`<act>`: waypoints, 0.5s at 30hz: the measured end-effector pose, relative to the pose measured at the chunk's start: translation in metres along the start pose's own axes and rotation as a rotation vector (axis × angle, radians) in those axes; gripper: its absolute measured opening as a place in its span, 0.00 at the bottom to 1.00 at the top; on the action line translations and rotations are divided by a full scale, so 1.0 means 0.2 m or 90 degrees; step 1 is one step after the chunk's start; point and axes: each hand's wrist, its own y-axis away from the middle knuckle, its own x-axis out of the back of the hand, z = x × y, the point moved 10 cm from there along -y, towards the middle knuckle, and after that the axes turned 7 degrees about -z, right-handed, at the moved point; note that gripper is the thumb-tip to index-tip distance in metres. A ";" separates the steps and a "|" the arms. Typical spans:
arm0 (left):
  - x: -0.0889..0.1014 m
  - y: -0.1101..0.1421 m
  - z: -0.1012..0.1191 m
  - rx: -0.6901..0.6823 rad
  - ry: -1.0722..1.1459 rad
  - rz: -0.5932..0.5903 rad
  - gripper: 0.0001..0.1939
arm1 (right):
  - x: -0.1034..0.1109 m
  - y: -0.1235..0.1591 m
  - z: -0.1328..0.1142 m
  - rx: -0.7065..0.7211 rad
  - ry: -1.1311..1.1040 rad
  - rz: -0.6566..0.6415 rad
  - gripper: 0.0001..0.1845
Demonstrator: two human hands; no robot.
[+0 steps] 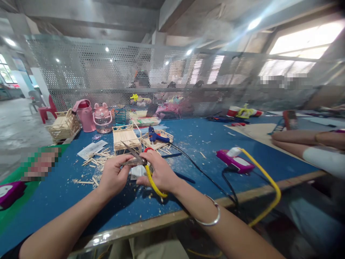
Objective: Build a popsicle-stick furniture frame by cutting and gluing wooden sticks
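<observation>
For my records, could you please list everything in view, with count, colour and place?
Table: one, blue, across the middle.
Scissors: one, red and yellow handles, centre.
Stick models: at least two, pale, centre and left.
Loose sticks: many, pale, left of the scissors.
Glue gun: one, blue, beyond the scissors.
Bottles: two, pink, back left.
Power blocks: two, purple and white, right and left.
Cords: at least two, yellow and black, right.
Perforated screen: panel count unclear, grey, behind the table.
Chairs: two, red and grey, back left.
Small blurred items: several, mixed, table's back edge.
Another person's arms: two, one white-sleeved, right.
Left hand: one, bare, at the scissor blades.
Right hand: one, bare, gripping the scissor handles.
</observation>
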 end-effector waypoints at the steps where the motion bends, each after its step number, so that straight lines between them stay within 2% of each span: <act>1: 0.00 0.00 0.01 -0.010 -0.002 -0.007 0.12 | 0.00 0.00 0.00 0.002 -0.008 -0.003 0.37; 15: -0.01 -0.01 0.04 -0.032 -0.025 -0.045 0.12 | -0.02 0.01 -0.01 0.045 -0.057 -0.003 0.38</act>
